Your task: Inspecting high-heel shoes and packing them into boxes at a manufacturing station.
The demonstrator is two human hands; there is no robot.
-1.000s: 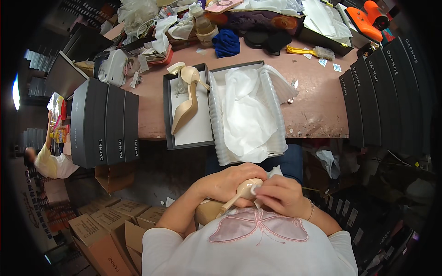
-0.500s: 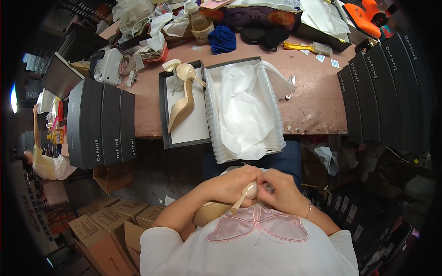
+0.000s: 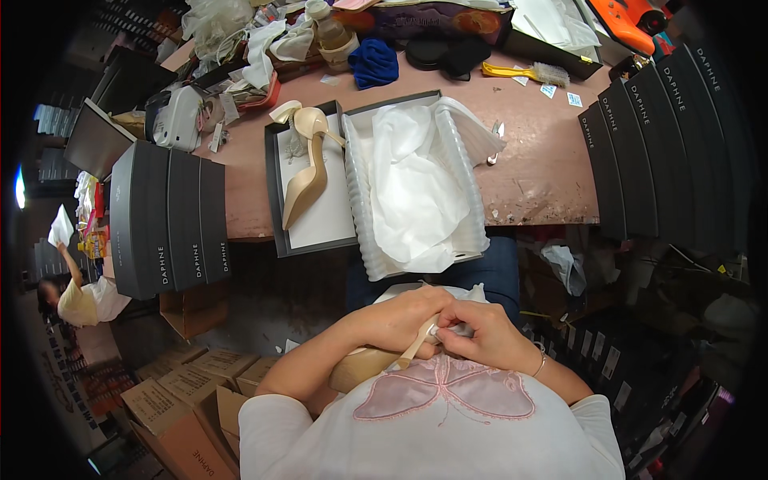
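Note:
A beige high-heeled shoe [image 3: 358, 370] lies sideways against my lap and shirt front, its slim heel pointing down toward me. My left hand [image 3: 404, 316] is wrapped round it from the left and hides much of its upper. At the heel end, the bent fingers of my right hand [image 3: 488, 332] press together against the shoe. Something whitish shows between them, too small to name. On the table, a matching beige pump [image 3: 308, 180] rests in a shallow dark box lid [image 3: 280, 210]. Beside it, an open shoe box [image 3: 485, 214] holds white tissue paper [image 3: 416, 188] and ribbed padding.
Dark shoe boxes stand in a row at left [image 3: 172, 220] and in another row at right [image 3: 640, 152]. Along the back are a blue cloth [image 3: 374, 64], a yellow-handled brush [image 3: 528, 74] and a bottle [image 3: 326, 28]. Cardboard cartons [image 3: 180, 408] sit low left. Another person [image 3: 84, 296] is far left.
My right fingers have moved in closer against the heel end of the shoe. The view has shifted slightly. The person at far left now holds up a white sheet.

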